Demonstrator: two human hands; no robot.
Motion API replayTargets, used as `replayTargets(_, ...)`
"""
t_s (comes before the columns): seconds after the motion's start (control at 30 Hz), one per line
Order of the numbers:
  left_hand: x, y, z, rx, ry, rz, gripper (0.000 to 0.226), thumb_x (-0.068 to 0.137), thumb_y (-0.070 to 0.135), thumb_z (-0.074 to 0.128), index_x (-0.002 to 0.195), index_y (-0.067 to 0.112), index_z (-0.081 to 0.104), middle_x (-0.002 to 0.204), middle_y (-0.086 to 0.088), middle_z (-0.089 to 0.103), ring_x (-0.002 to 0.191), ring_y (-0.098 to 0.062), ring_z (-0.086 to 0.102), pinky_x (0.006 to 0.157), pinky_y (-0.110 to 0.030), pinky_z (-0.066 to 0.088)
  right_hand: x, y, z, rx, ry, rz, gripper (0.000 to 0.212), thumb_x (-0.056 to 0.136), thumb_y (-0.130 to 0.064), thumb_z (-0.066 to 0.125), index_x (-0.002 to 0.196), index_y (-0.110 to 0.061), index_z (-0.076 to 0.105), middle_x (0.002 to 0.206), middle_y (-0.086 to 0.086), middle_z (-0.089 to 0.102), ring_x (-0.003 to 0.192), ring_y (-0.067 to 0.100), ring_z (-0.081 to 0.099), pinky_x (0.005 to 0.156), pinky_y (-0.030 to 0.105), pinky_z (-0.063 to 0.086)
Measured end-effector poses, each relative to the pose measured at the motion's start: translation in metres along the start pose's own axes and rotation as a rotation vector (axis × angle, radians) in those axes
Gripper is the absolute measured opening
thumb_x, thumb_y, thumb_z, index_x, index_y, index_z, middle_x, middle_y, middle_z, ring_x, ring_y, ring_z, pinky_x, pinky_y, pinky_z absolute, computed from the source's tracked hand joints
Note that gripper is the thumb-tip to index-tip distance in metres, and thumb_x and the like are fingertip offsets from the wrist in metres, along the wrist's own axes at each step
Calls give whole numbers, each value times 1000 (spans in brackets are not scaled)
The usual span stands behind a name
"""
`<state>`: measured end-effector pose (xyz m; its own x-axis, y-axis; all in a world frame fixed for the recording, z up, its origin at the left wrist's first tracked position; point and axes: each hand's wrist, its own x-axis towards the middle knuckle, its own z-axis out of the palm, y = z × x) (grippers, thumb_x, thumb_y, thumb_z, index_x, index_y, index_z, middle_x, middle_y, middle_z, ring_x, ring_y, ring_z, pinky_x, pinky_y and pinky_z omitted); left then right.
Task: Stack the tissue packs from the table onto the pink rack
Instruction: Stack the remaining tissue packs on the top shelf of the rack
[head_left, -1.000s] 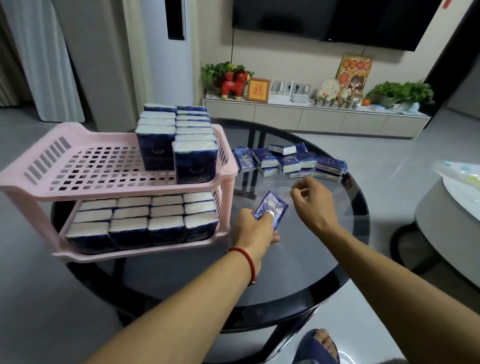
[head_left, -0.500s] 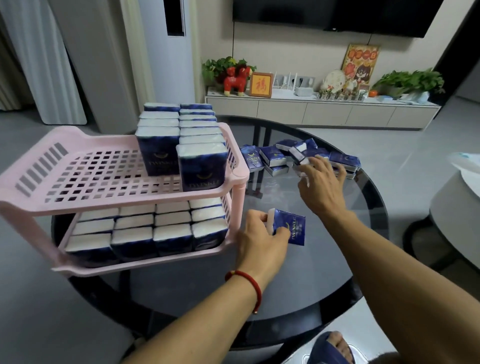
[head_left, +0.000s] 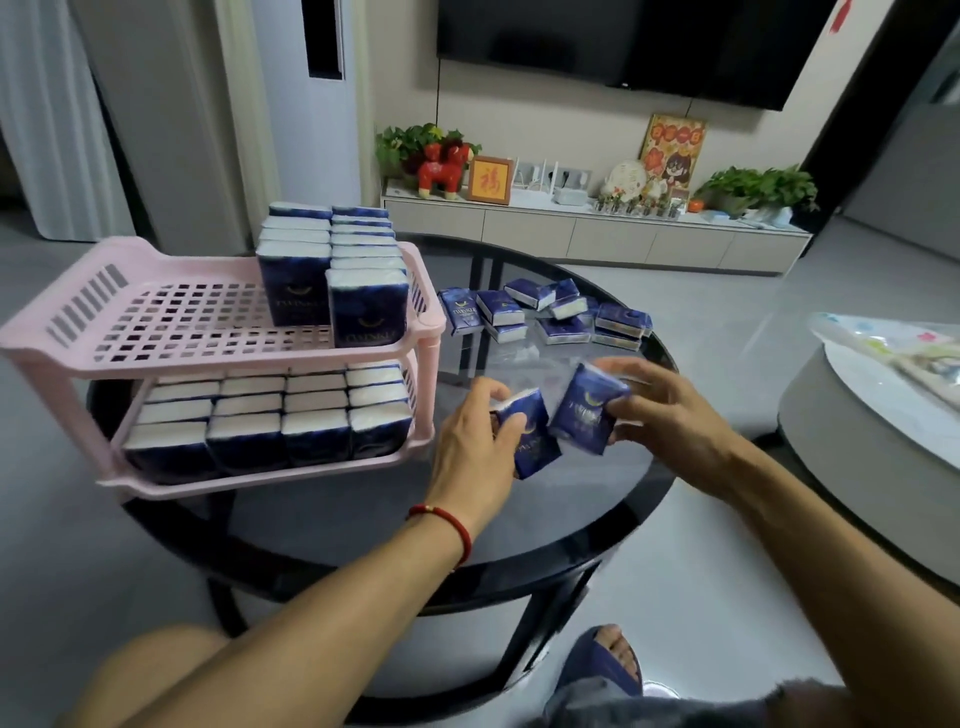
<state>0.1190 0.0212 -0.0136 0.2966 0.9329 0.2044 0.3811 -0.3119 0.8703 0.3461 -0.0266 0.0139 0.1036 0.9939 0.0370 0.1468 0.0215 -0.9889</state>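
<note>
Item: two tissue packs held above the table. Left hand has fingers curled round one pack; right hand pinches a second pack just beside it. Advice: square both together, then set them upright against the front row on the pink rack top tier. Loose packs remain beyond.

Dark blue tissue packs lie jumbled at the round table's twelve o'clock; upright ones fill the pink rack's lower tier at nine o'clock.
</note>
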Motion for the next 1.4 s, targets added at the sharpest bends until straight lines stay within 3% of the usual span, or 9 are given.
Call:
replayTargets(0.17,-15,-8,-13,-5,-28,71,19,103,22,56,119,26,66,107,6,68,91,-5,61,72,-4,45,-14,-8,31,-389,-116,-43,38,94,0,65,123,-25,66,119,-5,69,107,18,69,86,40,63)
replayTargets(0.33,-27,-14,-22,0,-151,104,36,98,38,63,134,32,58,123,8,61,107,-7,60,87,-16,50,-14,-5,55,-689,-96,-257,46,88,-9,76,129,-22,59,128,-6,57,98,8,65,79,23,62)
replayTargets(0.47,-27,-22,-34,112,-145,207,54,83,23,80,129,35,56,123,15,59,111,-4,57,90,-3,41,-15,-4,64,-713,-112,-333,54,87,-14,79,136,-21,57,130,-6,56,105,5,61,77,17,59)
replayTargets(0.57,-27,-34,-38,149,-177,204,62,80,15,80,127,42,50,126,18,57,120,-10,56,104,-26,48,-15,-2,73,-767,-203,-331,58,87,-17,79,140,-19,55,130,-4,58,108,10,60,84,23,60)
replayTargets(0.63,-29,-38,-40,165,-214,171,67,81,13,80,127,46,44,130,18,55,124,-15,53,106,-34,48,-15,0,78,-757,-231,-300,55,89,-20,78,139,-20,55,128,-3,61,107,12,62,85,27,60)
replayTargets(0.77,-30,-37,-41,130,-186,151,68,81,15,81,130,42,42,130,13,56,121,-11,55,100,-20,45,-10,-2,78,-701,-239,-249,51,91,-20,77,138,-22,55,122,-2,64,101,13,65,84,31,61)
replayTargets(1.0,-38,-20,-64,51,-104,187,51,80,29,85,119,41,56,117,14,66,108,-5,65,94,-34,57,-13,-22,80,-559,-225,-252,53,84,-23,83,133,-23,63,108,-7,73,99,13,70,84,35,61)
replayTargets(1.23,-49,-1,-110,61,-38,246,51,76,26,89,117,36,60,109,11,74,101,-6,71,89,-35,60,-14,-43,100,-392,-311,-282,48,85,-29,82,130,-26,65,115,-7,73,105,18,69,86,43,61)
replayTargets(1.4,-58,8,-158,12,65,288,52,75,25,86,120,32,61,115,10,71,109,-13,70,94,-37,58,-14,-62,120,-125,-249,-341,34,95,-33,60,124,-18,70,110,2,75,92,28,70,82,42,62)
